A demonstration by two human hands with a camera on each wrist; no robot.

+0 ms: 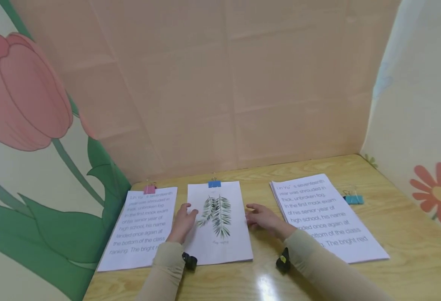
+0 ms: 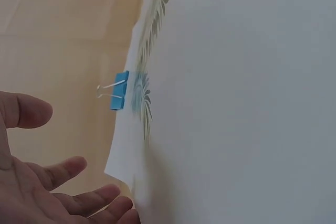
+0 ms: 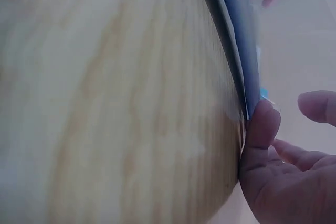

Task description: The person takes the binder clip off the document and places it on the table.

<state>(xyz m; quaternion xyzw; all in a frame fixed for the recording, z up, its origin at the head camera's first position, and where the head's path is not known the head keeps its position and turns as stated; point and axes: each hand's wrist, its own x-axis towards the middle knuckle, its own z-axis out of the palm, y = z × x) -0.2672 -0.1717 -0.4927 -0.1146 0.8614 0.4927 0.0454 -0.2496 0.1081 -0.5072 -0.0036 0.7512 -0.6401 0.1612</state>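
Between my two hands lies a stack of paper (image 1: 201,246) whose top sheet shows a green palm-leaf print (image 1: 220,213). A blue binder clip (image 1: 214,184) grips its far edge and also shows in the left wrist view (image 2: 119,91). My left hand (image 1: 183,223) is at the stack's left edge, fingers spread and thumb apart, holding nothing. On the other side my right hand (image 1: 265,219) has its fingertips right at the stack's right edge. In the right wrist view its thumb (image 3: 317,106) stands away from the paper, with nothing pinched.
A text stack (image 1: 130,242) with a pink binder clip (image 1: 149,189) lies at the left. At the right is another text stack (image 1: 340,238), a teal binder clip (image 1: 353,199) beside it on the wooden table (image 1: 397,225). A pinkish covering (image 1: 235,83) rises behind the table.
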